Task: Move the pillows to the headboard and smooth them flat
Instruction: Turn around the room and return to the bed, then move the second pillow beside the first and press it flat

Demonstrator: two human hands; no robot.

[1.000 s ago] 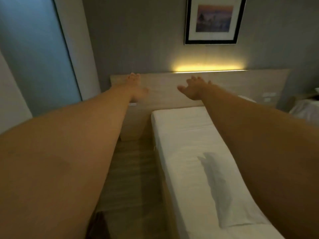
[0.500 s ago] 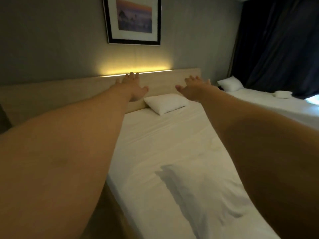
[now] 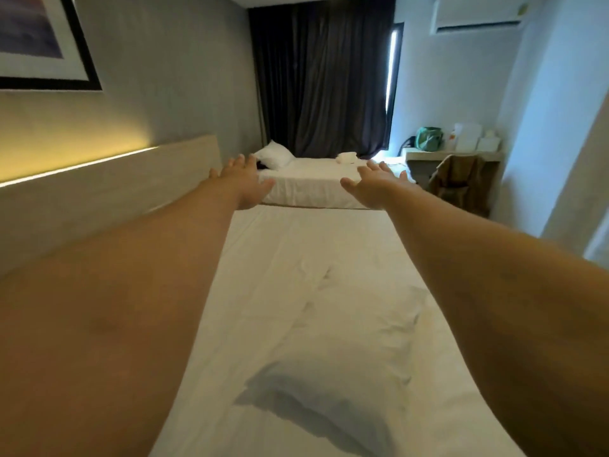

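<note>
Dark curtain point(image 3: 324, 77), framed picture point(image 3: 39, 41), air conditioner point(image 3: 478, 13), green bag point(image 3: 428, 139)

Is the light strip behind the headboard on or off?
On. The light strip shines yellow along the top of the headboard and lights the wall above it.

Bed point(image 3: 280, 245) w/ pillow point(image 3: 336, 367) on it.

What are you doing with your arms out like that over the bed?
A person is tidying a room with two beds. Both arms are stretched out in front, the left hand and right hand open and holding nothing. A white pillow lies on the near bed below the arms, away from the wooden headboard on the left. Another pillow sits on the far bed.
</note>
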